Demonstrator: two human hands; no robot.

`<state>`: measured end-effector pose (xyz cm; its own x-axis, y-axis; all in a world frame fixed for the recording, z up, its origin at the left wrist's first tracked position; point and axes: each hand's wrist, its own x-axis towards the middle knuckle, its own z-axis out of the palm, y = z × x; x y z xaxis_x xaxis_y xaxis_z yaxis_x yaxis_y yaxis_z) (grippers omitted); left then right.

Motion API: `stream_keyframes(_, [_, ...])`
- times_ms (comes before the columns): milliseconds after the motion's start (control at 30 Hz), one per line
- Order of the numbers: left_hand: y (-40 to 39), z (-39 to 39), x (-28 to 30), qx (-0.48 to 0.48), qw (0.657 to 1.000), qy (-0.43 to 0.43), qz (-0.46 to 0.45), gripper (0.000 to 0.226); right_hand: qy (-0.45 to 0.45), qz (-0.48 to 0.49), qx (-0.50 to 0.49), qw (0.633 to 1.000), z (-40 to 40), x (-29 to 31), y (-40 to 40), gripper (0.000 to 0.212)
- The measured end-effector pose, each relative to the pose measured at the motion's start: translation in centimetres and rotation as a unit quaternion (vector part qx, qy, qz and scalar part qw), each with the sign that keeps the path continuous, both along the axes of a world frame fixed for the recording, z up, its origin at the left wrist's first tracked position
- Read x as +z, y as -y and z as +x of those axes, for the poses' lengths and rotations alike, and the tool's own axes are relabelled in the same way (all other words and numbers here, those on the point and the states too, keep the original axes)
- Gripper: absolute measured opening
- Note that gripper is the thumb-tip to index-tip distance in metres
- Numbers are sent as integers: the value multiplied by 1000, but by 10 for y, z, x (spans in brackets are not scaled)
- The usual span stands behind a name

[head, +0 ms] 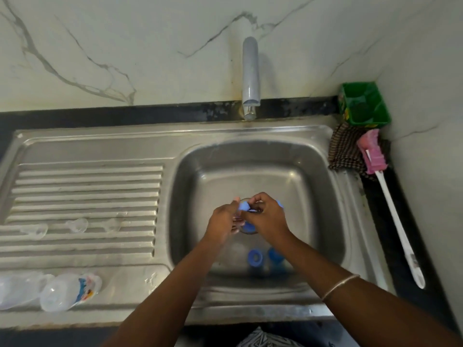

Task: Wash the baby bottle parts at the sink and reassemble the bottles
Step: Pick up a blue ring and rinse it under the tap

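Marble-patterned wall tiles stand behind a steel sink (323, 156) with a ribbed draining board (87, 186) on its left, and a grey tap (250, 76) reaches over the basin; no water is seen running from it. On the right counter lie a long bottle brush (390, 209) with a pink head, a checked cloth (344, 151) and a green tub (363, 103) in the corner. At the near left edge of the board lie two clear bottle bodies (67, 291), not assembled; further back three clear teats (76, 224) rest on the ribs, apart from each other. In the basin two blue rings (255, 257) lie on the bottom near the front wall. Above the drain the left hand (224, 217) and the right hand (268, 215) meet, both with fingers curled round a small blue part (243, 205); what exactly it is I cannot tell because of blur. I judge the washing is partly done, bottles and teats being set aside; the blue parts remain, and the whole reassembly is not yet begun.
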<state>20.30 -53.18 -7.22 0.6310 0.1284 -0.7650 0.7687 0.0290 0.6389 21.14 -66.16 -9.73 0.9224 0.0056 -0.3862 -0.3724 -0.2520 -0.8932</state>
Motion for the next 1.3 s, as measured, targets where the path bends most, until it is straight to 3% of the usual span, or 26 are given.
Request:
stream_keyframes(133, [5,9,10,4,995,96,-40,29,44,20,-4,999,5,16,7,25])
stream_keyframes(300, [6,23,17,-21,985,167,30,34,81,22,55,995,25,30,18,34])
stream_keyframes(400, [1,35,21,10,976,196,91,30,100,33,25,994,54,41,25,36])
stream_keyframes(533, [-5,47,29,38,960,244,130,22,165,-47,2,985,102,58,26,21])
stream_keyframes(633, [-4,55,39,59,959,263,86,40,226,-75,22,971,137,74,20,29])
stream_keyframes(833, [-2,76,50,4,954,293,65,43,168,-43,114,978,184,84,3,33])
stream_keyframes(967, [-2,84,56,-15,952,299,67,42,113,-27,124,986,195,79,-5,36])
stream_keyframes(1100, [-1,87,59,-18,953,296,56,40,140,-43,116,982,198,73,-6,30])
stream_keyframes(1300, [2,91,59,-8,953,301,44,45,203,-150,175,952,203,77,-1,9])
